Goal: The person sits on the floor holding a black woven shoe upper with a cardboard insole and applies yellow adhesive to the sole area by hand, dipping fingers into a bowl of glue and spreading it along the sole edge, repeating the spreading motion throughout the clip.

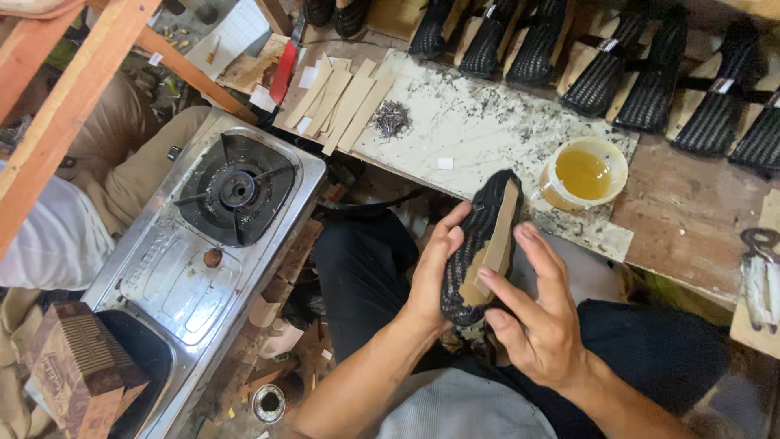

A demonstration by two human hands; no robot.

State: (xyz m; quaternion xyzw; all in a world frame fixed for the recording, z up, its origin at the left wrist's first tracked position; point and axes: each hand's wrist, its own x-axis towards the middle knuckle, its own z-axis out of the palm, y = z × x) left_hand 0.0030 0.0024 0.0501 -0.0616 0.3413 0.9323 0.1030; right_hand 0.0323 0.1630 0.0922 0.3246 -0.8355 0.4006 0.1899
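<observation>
Black woven shoe upper (479,244) heel end hidden behind hands. Left hand (435,276) wraps its side; right hand (536,313) fingertips press tan insole board (497,244), fingers spread.

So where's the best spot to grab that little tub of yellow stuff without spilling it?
Probably by the outer wall of the round tub, fingers around its sides, coming from straight above. It stands upright and open, with no lid and liquid showing, so lifting it level seems safest. The side nearest the person is free; woven black shoe uppers crowd the far side. Both hands are on the black shoe.
</observation>
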